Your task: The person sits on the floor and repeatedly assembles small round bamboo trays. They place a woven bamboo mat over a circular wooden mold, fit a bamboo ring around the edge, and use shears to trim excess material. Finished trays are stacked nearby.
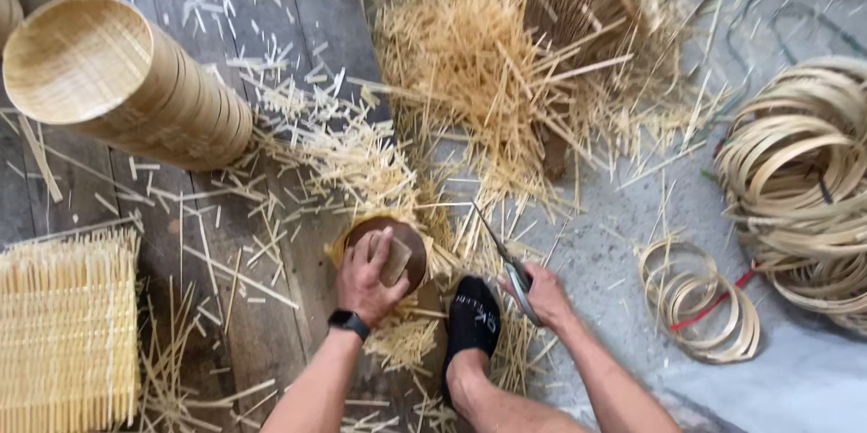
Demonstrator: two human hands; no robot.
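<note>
The left hand (366,278) presses the round brown mold (390,248) on the floor, and the right hand (540,293) grips scissors (508,263) that might poke the near foot (472,320).

The only screen in view is that of a black wristwatch (349,320), a small dark rounded rectangle strapped around the wrist just below the left hand (366,279), near the bottom middle of the view; its face is dark and too small to read. Just to its right, a black sock (472,320) on the person's foot bears a short line of white printed lettering across the top. No packages or signs show.
</note>
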